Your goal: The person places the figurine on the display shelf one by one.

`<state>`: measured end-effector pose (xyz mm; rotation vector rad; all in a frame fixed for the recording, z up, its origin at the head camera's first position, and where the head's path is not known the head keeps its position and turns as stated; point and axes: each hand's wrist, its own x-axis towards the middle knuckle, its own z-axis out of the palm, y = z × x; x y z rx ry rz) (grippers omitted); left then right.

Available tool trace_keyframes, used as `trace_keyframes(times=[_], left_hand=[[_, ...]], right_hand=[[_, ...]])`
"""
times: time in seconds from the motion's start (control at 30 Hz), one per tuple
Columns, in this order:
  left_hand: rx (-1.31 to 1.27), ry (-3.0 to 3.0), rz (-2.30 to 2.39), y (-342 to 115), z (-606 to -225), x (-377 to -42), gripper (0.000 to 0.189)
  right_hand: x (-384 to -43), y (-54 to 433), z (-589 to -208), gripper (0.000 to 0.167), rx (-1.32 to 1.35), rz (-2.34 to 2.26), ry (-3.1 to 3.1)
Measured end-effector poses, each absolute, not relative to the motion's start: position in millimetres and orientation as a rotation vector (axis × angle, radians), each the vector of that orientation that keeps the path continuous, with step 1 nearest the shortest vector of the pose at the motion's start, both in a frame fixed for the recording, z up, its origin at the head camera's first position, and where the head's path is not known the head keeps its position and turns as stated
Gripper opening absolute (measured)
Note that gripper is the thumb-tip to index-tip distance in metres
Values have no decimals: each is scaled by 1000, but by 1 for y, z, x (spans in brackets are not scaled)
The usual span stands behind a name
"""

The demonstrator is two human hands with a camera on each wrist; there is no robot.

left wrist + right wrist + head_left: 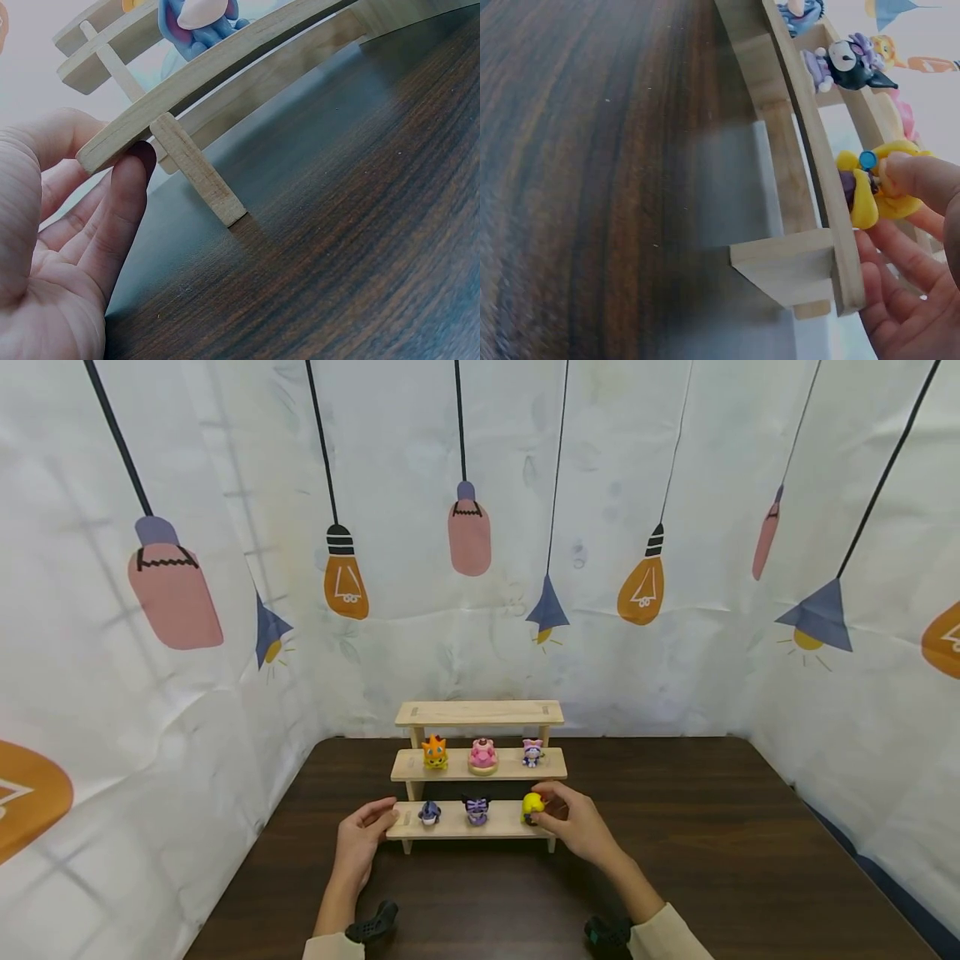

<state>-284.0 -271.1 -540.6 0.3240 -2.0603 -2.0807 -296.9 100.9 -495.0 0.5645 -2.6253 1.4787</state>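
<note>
A three-step wooden display stand (480, 713) stands on the dark table. My left hand (358, 842) grips the left end of its lowest step (202, 75), with a finger beneath the board. At the right end of that step, my right hand (576, 823) pinches a small yellow figurine (866, 187) between thumb and fingers. The figurine is upright at the board, partly covered by the fingers. Along the same step sit a blue donkey figurine (429, 812) at the left and a purple figurine with black ears (476, 811) in the middle.
The middle step carries an orange-and-yellow figurine (435, 753), a pink figurine (483, 756) and a purple-and-white figurine (532, 752). The dark wood-grain table (675, 843) extends around the stand. Behind and beside it hangs white cloth (420, 652) printed with lamps.
</note>
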Motion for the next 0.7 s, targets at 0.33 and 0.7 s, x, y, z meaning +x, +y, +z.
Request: trace_keyframes(times=[0.33, 0.7], left_hand=[[331, -2056, -2091, -273, -543, -284, 42], [414, -2156, -1817, -275, -527, -280, 33]], right_hand=[[-297, 122, -478, 48, 701, 1419, -2738], [-297, 176, -456, 46, 573, 1392, -2696]])
